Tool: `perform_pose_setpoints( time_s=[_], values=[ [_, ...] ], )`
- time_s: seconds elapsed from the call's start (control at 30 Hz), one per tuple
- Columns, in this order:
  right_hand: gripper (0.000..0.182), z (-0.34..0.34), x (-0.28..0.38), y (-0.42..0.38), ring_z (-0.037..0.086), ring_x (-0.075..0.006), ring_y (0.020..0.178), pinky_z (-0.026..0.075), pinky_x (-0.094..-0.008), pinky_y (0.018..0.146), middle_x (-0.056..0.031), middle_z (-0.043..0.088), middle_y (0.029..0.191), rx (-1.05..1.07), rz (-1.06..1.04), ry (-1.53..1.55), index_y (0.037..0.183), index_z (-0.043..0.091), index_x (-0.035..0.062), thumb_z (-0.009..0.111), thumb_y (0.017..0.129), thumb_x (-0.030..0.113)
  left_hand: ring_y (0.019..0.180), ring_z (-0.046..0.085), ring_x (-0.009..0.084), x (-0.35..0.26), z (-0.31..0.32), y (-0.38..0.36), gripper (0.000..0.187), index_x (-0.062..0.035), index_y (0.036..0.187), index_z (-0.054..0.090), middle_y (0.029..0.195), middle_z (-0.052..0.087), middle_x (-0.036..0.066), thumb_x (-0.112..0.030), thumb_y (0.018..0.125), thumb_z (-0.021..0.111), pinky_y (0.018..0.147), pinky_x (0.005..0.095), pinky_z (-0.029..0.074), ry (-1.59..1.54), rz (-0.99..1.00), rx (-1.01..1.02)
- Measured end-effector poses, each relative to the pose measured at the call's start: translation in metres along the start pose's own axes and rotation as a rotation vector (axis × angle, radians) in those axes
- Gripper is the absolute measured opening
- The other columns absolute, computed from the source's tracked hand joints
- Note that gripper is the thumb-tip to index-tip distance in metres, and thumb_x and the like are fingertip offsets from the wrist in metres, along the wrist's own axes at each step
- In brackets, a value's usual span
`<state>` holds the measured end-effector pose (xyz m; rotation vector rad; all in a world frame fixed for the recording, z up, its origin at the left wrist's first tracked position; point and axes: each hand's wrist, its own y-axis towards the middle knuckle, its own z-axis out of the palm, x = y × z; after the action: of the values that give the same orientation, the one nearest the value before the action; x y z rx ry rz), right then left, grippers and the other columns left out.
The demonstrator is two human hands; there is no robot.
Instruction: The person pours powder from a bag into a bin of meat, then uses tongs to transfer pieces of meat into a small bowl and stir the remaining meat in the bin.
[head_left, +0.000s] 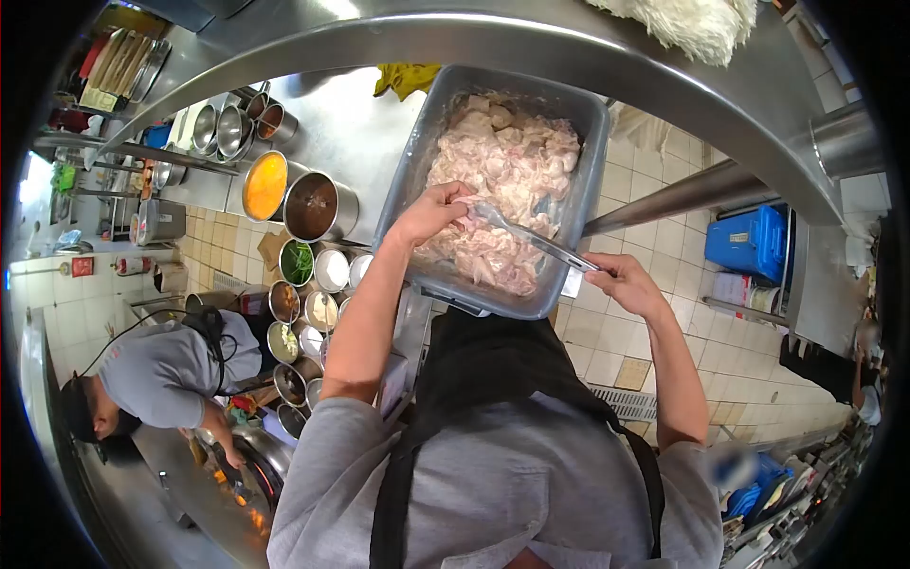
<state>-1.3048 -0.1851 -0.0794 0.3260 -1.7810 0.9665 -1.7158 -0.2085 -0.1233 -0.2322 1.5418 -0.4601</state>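
A grey plastic tub (394, 204) full of pale raw meat pieces (512, 152), probably chicken, is right in front of me. In my right hand (626, 283), closed at the tub's near right side, is the end of a long metal utensil (540, 240) that looks like tongs. Its other end reaches over the meat to the fingers of my left hand (434, 213). Those fingers are pinched together over the tub, on what appears to be a piece of the raw meat.
Left of the tub stand a pot of orange liquid (265, 184), a pot of dark sauce (313, 206) and several ingredient containers (297, 263). A co-worker (175, 365) bends over a flaming wok at lower left. A steel shelf (398, 36) arches overhead; a blue box (746, 243) is right.
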Motion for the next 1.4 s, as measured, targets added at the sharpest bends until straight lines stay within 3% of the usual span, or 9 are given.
perform_pose_setpoints(
  time_s=[0.27,0.4,0.63,0.77,0.87,0.97,1.07,1.27,1.4],
  values=[
    [0.039,0.047,-0.008,-0.021,0.039,-0.0025,0.06,0.03,-0.0199,0.049,0.005,0.055,0.081,0.002,0.216,0.488,0.14,0.066,0.0002,0.068,0.103,0.013,0.089,0.069,0.0148,0.022,-0.018,0.006,0.025,0.0003,0.124,0.062,0.108,0.07,0.008,-0.004,0.099,0.062,0.076,0.0286,0.059,-0.544,-0.029,0.183],
    [0.044,0.079,-0.018,-0.038,0.041,-0.0034,0.059,0.031,-0.0196,0.047,-0.0002,0.06,0.086,-0.033,0.219,0.744,0.142,0.062,-0.0022,0.069,0.102,0.012,0.099,0.07,0.0198,0.034,-0.015,0.014,0.027,0.0003,0.126,0.06,0.114,0.069,0.011,-0.001,0.098,0.061,0.088,0.0341,0.059,-0.771,0.1,0.31],
    [0.041,0.155,-0.025,-0.042,0.042,-0.0057,0.057,0.031,-0.0194,0.045,-0.0052,0.057,0.083,0.046,0.069,1.131,0.14,0.06,-0.0055,0.063,0.105,0.016,0.099,0.069,0.0202,0.009,0.004,0.0,0.036,0.0,0.124,0.06,0.109,0.068,0.008,0.001,0.089,0.068,0.094,0.039,0.056,-0.973,0.209,0.284],
    [0.048,0.176,-0.022,-0.033,0.044,-0.0063,0.057,0.032,-0.0189,0.045,-0.0071,0.058,0.083,0.143,0.003,1.32,0.14,0.058,-0.0065,0.069,0.102,0.02,0.099,0.068,0.0203,-0.012,0.002,-0.01,0.04,-0.0002,0.125,0.06,0.112,0.067,0.008,-0.001,0.087,0.071,0.095,0.0402,0.057,-1.004,0.287,0.311],
    [0.048,0.18,-0.014,-0.024,0.045,-0.0064,0.057,0.032,-0.019,0.045,-0.0071,0.059,0.083,0.114,-0.055,1.342,0.14,0.059,-0.0053,0.07,0.102,0.022,0.102,0.069,0.02,-0.017,-0.014,0.0,0.039,-0.0005,0.129,0.059,0.118,0.067,0.009,-0.005,0.092,0.071,0.095,0.0411,0.057,-0.879,0.308,0.397],
    [0.044,0.171,0.003,-0.029,0.045,-0.0058,0.057,0.032,-0.0193,0.045,-0.005,0.059,0.083,-0.022,0.004,1.196,0.14,0.06,-0.0034,0.068,0.103,0.02,0.115,0.068,0.0236,-0.03,-0.018,-0.005,0.036,-0.004,0.134,0.059,0.128,0.068,0.012,-0.009,0.1,0.07,0.094,0.0413,0.058,-0.813,0.174,0.259],
    [0.039,0.161,0.008,-0.031,0.044,-0.005,0.058,0.031,-0.0195,0.045,-0.0023,0.058,0.083,-0.163,0.038,0.986,0.139,0.062,-0.0011,0.067,0.105,0.017,0.116,0.068,0.0232,-0.05,-0.016,-0.023,0.036,-0.0053,0.136,0.059,0.131,0.068,0.011,-0.011,0.102,0.068,0.094,0.0399,0.058,-0.907,-0.034,0.347],
    [0.032,0.158,0.008,-0.035,0.044,-0.0043,0.059,0.031,-0.0197,0.045,-0.0003,0.058,0.082,-0.273,0.097,0.82,0.134,0.065,0.0,0.064,0.106,0.015,0.118,0.065,0.0219,-0.019,-0.003,-0.008,0.044,0.0035,0.14,0.056,0.129,0.066,0.012,-0.008,0.1,0.069,0.102,0.0374,0.053,-0.76,0.164,0.218],
    [0.032,0.16,0.01,-0.041,0.044,-0.0046,0.057,0.031,-0.0199,0.045,-0.0009,0.058,0.081,-0.251,0.143,0.868,0.134,0.064,-0.0003,0.063,0.107,0.016,0.119,0.064,0.0215,-0.017,-0.001,-0.005,0.043,0.0067,0.137,0.056,0.128,0.065,0.013,0.0,0.096,0.066,0.102,0.0353,0.051,-0.774,0.136,0.234]
  ],
)
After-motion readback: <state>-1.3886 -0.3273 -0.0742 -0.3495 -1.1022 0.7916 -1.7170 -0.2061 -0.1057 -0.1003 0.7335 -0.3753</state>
